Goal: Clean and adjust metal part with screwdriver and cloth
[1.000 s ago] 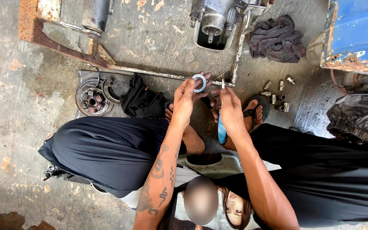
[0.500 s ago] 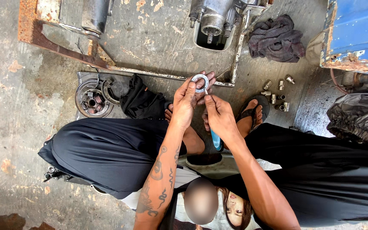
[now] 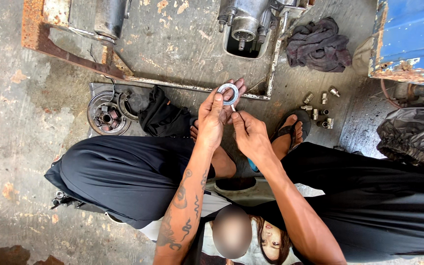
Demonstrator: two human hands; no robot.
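The left hand (image 3: 211, 119) held a flat metal ring (image 3: 228, 93) pinched between thumb and fingertips above the concrete floor (image 3: 15, 147), its open face turned up toward the camera; a round ring, it had no long axis. The right hand (image 3: 251, 133) was clenched on a thin blue-handled tool (image 3: 252, 166), the tip pointing up at the ring's lower edge, the handle running down toward the sandalled foot (image 3: 290, 132). Half a second before, the ring sat slightly higher and the blue handle showed more plainly
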